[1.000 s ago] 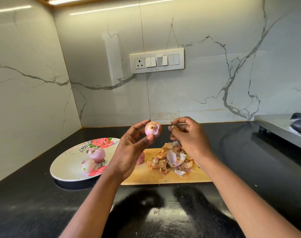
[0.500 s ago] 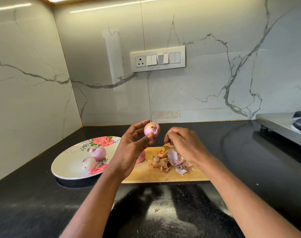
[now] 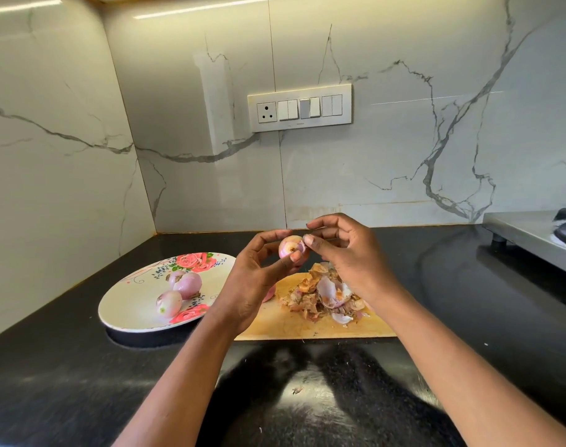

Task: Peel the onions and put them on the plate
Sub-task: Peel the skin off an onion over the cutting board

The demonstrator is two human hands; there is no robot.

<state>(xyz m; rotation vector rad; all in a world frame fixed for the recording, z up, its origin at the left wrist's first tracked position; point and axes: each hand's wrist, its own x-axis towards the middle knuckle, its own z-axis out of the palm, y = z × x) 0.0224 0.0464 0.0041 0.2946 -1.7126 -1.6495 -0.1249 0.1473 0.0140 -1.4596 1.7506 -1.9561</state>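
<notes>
Holding: the left hand point(image 3: 249, 279) grips a small onion point(image 3: 289, 248) between thumb and curled fingers, raised above the desk point(image 3: 468, 285), over the far end of the cutting board.
Right hand: the right hand point(image 3: 349, 256) is up against the onion's right side, thumb tip touching it, fingers curled; a thin, straight, pale sliver runs along under the index finger, and whether it is a blade or a strip of skin cannot be told.
Onion in hand: pale pink, mostly bare, with a brownish spot at its near face.
Plate: a floral plate point(image 3: 130, 304) with red roses sits on the desk to the left of the board, just beside it.
Onions on plate: two peeled onions, one point(image 3: 187, 283) farther back, one point(image 3: 168, 303) nearer, touching each other near the plate's middle.
Cutting board: a wooden cutting board point(image 3: 307, 327) lies flat on the desk below both hands.
Peels: a heap of onion skins point(image 3: 326, 293), brown and pinkish-white, is piled on the board under the right hand.
Further item: a pink rounded piece point(image 3: 269, 293) shows on the board behind the left wrist, mostly hidden.
Loose scrap: one small peel fragment point(image 3: 297, 389) lies on the desk in front of the board.
Surroundings: a switch panel point(image 3: 299, 108) is on the marble wall; a steel stove edge point(image 3: 530, 240) stands at far right.
</notes>
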